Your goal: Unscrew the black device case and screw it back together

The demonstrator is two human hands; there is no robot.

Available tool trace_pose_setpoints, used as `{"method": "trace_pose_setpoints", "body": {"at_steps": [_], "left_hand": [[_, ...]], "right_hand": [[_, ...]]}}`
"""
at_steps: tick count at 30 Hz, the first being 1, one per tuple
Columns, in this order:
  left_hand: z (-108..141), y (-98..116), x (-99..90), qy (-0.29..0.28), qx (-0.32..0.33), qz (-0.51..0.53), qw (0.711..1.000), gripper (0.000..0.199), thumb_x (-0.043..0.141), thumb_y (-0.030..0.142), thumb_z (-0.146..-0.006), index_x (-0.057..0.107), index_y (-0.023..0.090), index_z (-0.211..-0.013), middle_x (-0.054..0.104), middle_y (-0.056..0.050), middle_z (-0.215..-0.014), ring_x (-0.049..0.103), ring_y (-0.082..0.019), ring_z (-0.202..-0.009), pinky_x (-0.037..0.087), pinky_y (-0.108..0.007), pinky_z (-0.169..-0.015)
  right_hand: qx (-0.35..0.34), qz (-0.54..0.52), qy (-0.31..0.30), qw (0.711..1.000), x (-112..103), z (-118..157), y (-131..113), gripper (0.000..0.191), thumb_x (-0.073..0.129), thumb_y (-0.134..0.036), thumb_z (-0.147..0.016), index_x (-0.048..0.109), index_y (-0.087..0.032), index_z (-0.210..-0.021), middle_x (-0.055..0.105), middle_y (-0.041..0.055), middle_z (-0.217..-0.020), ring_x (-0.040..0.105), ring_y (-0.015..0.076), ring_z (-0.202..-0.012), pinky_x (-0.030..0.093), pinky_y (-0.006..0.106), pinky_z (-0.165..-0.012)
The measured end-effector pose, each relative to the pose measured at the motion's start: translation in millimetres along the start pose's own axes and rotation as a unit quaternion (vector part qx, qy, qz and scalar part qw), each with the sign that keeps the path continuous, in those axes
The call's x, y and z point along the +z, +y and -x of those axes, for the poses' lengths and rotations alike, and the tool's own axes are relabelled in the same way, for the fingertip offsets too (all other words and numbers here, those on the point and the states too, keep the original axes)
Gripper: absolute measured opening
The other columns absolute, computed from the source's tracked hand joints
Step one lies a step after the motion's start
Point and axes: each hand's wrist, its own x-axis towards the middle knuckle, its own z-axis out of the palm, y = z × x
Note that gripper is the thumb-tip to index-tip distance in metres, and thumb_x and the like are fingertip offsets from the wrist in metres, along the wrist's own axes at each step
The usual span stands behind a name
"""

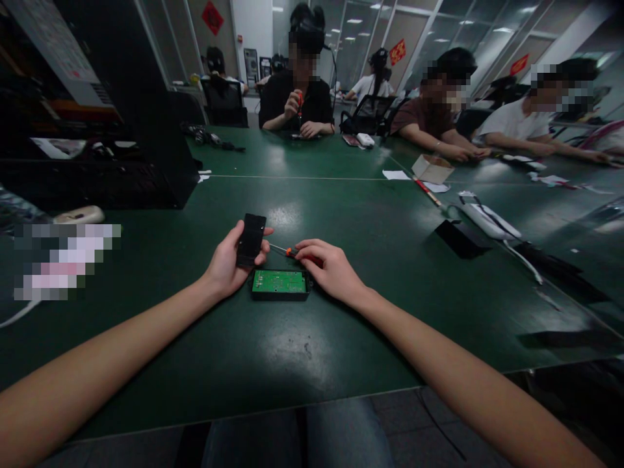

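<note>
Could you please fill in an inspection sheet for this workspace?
Surface: green table, glossy in patches.
Job's things: black case lying open, green board inside; black plate; screwdriver.
Clutter: box and paper farther back, to the right.
Hands: left hand holds the black plate; right hand holds the screwdriver, its shaft pointing toward the left hand.
Cables: what looks like a white cord at right.
Surroundings: people seated across the table; chairs beyond.

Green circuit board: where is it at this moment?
In the head view, the green circuit board lies in an open black case on the table, slightly left of centre, between the left hand and the right hand.
</note>
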Motion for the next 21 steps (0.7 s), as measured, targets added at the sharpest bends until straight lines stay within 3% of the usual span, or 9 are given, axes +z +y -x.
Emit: {"method": "trace_pose_setpoints", "body": {"at_steps": [6,12,17,21], "left_hand": [[-1.8,-0.5,-2.4,-0.003,-0.002,0.005,1.0,0.048,0.042,0.041,-0.101,0.071,0.003,-0.108,0.066,-0.009,-0.071,0.053,-0.013,-0.052,0.048,-0.024,-0.053],[0.6,0.3,-0.3,-0.002,0.002,0.025,1.0,0.042,0.039,0.03,-0.098,0.067,0.004,-0.115,0.067,-0.01,-0.075,0.054,-0.015,-0.056,0.049,-0.025,-0.057],[1.7,-0.7,1.5,0.001,0.007,0.022,1.0,0.029,0.05,0.032,-0.096,0.067,0.009,-0.1,0.069,-0.01,-0.081,0.055,-0.015,-0.059,0.05,-0.027,-0.061],[1.9,-1.5,1.8,-0.005,0.004,0.008,1.0,0.029,0.057,0.036,-0.094,0.069,0.009,-0.094,0.069,-0.01,-0.085,0.056,-0.015,-0.062,0.049,-0.026,-0.06]], "right_hand": [[-0.068,0.018,0.007,0.997,-4.3,3.3,-12.4,0.015,0.058,-0.029,-0.098,0.071,-0.02,-0.101,0.072,0.0097,-0.111,0.068,0.0205,-0.107,0.052,0.042,-0.099],[-0.15,0.061,-0.087,0.983,-0.6,9.4,-20.2,0.031,0.064,-0.038,-0.096,0.064,-0.018,-0.119,0.069,0.0113,-0.12,0.062,0.0213,-0.115,0.05,0.041,-0.102],[-0.179,0.118,-0.144,0.966,-0.9,11.5,-23.9,0.05,0.063,-0.046,-0.096,0.057,-0.017,-0.137,0.063,0.0144,-0.134,0.057,0.0244,-0.124,0.045,0.045,-0.108],[-0.196,0.196,-0.179,0.944,0.8,10.2,-31.5,0.055,0.054,-0.048,-0.1,0.052,-0.016,-0.145,0.061,0.0145,-0.135,0.054,0.0257,-0.123,0.043,0.046,-0.108]]}}
